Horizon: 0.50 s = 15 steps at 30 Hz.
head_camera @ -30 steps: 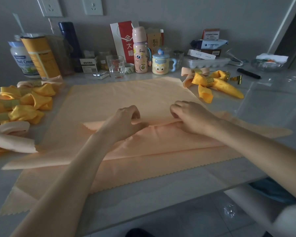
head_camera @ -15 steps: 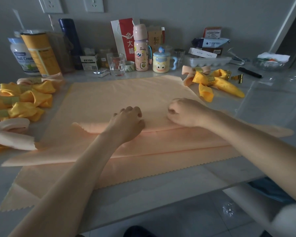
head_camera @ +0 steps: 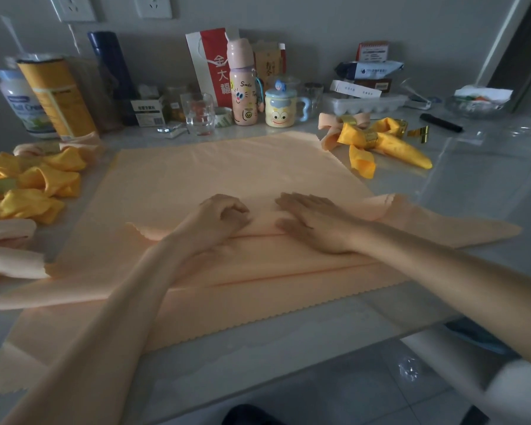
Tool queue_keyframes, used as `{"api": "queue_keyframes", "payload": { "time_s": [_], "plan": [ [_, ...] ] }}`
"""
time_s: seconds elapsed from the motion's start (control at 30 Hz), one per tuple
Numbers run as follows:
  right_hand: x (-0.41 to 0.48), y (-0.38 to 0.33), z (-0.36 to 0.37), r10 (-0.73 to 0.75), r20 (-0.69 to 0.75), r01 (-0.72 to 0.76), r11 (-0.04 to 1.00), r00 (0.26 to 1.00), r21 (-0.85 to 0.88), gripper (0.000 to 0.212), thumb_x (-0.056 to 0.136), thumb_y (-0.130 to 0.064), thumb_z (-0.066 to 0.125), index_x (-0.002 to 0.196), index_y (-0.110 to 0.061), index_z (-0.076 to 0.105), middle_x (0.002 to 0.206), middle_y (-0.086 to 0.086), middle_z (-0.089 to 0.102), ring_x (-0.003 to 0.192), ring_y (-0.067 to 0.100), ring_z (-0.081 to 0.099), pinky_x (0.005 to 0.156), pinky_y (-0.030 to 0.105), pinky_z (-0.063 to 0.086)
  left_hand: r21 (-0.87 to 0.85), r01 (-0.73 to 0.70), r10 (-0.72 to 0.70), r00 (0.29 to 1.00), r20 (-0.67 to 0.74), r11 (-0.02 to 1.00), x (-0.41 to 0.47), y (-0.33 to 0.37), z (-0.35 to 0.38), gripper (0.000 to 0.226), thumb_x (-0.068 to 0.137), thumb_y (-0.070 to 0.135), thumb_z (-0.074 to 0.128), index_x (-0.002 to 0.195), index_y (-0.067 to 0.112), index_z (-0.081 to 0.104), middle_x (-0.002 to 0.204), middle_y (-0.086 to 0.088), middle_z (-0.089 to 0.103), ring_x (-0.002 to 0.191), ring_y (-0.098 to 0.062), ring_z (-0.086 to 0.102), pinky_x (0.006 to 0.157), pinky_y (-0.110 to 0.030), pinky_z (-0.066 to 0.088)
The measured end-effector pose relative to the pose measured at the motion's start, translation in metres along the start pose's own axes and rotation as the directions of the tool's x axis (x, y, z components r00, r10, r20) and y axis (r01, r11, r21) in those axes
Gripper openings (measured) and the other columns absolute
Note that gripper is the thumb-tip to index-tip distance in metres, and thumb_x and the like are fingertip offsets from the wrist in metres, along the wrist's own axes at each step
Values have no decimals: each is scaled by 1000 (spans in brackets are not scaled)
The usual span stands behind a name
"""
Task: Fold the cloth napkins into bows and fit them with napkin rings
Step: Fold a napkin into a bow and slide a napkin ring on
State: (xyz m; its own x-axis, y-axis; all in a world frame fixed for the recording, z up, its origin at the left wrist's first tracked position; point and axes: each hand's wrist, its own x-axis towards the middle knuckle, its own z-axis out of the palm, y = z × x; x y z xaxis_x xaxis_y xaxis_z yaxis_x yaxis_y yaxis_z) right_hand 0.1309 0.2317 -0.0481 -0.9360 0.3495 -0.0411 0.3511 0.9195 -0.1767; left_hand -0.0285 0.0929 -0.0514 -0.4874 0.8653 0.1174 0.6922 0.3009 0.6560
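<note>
A large peach cloth napkin (head_camera: pixel 221 173) lies spread on the white table, its near part folded over in flat pleats. My left hand (head_camera: pixel 221 219) sits on the top fold with its fingers curled, pinching the fold's edge. My right hand (head_camera: pixel 313 222) lies flat beside it, fingers straight, pressing the fold down. Finished bows, one yellow (head_camera: pixel 380 145) and one peach (head_camera: pixel 331 127), with gold napkin rings (head_camera: pixel 369 137) lie at the back right. A loose gold ring (head_camera: pixel 419 133) lies beyond them.
Several yellow and peach bows (head_camera: pixel 28 191) are piled at the left edge. Along the back wall stand cans (head_camera: pixel 59 96), a glass (head_camera: pixel 198 113), a pink bottle (head_camera: pixel 242 84), a cartoon mug (head_camera: pixel 281 107), boxes and an egg tray (head_camera: pixel 365 104). A black marker (head_camera: pixel 440 122) lies at right.
Both hands have shifted slightly away from me with the fold. My right hand has gone from a curled fist to flat fingers pressing the cloth; the right corner of the fold has lifted.
</note>
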Motion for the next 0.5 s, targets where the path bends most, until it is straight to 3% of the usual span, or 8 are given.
{"api": "queue_keyframes", "payload": {
  "time_s": [0.03,0.07,0.13,0.17,0.23,0.33,0.4,0.5],
  "plan": [
    [-3,6,-1,-15,-21,15,1000,1000,-5,58,97,-47,32,148,-21,22,156,1,19,143,17,17,114,28,13,-41,24,-22,999,34,999,0,0,-3,19,87,27,65,103,18,65,115,1,57,103,-22,60,71,-18,50],
    [-8,10,-3,-34,-49,34,999,998,-6,56,96,-45,38,145,-21,27,153,1,26,140,18,24,112,29,18,-35,29,-26,997,74,999,-1,1,-7,28,84,26,68,110,17,65,122,0,56,108,-22,59,76,-16,48],
    [-14,11,-6,-78,-108,81,996,991,27,52,93,-35,49,141,-21,34,146,0,37,133,20,36,108,31,28,84,3,-15,989,149,996,-1,3,-13,45,81,27,71,124,18,59,136,-1,50,123,-18,48,99,-21,37],
    [-16,10,-8,-95,-130,101,994,987,46,52,91,-29,52,140,-22,36,143,-1,40,129,19,40,104,32,33,150,-12,-14,985,170,989,-1,5,-15,50,81,27,71,129,19,55,139,-1,47,127,-16,44,103,-22,31],
    [-17,6,-12,-108,-136,113,993,985,26,53,88,-19,54,138,-23,37,139,-2,43,122,19,47,96,33,41,263,-48,7,988,157,964,-3,8,-14,51,83,23,67,132,19,52,139,-2,47,128,-17,43,102,-20,29],
    [-14,3,-15,-132,-158,114,987,979,-114,51,83,-8,55,131,-18,41,131,2,51,113,24,53,86,37,45,380,-117,100,993,63,917,-5,11,-8,39,83,11,60,122,13,60,123,-7,58,117,-25,51,92,-24,34],
    [-10,3,-14,-159,-214,120,976,964,-184,42,80,-2,53,120,-12,45,119,7,58,102,31,57,78,41,46,403,-130,140,990,7,906,-6,11,-4,34,81,8,57,114,13,64,114,-9,61,109,-28,55,89,-30,40],
    [-7,4,-12,-197,-266,138,964,944,-226,29,81,1,48,109,-7,47,107,12,61,91,35,59,70,42,46,411,-123,152,988,-38,903,-6,9,-2,37,82,8,56,118,15,60,118,-6,60,112,-27,54,91,-34,42]
  ]
}}
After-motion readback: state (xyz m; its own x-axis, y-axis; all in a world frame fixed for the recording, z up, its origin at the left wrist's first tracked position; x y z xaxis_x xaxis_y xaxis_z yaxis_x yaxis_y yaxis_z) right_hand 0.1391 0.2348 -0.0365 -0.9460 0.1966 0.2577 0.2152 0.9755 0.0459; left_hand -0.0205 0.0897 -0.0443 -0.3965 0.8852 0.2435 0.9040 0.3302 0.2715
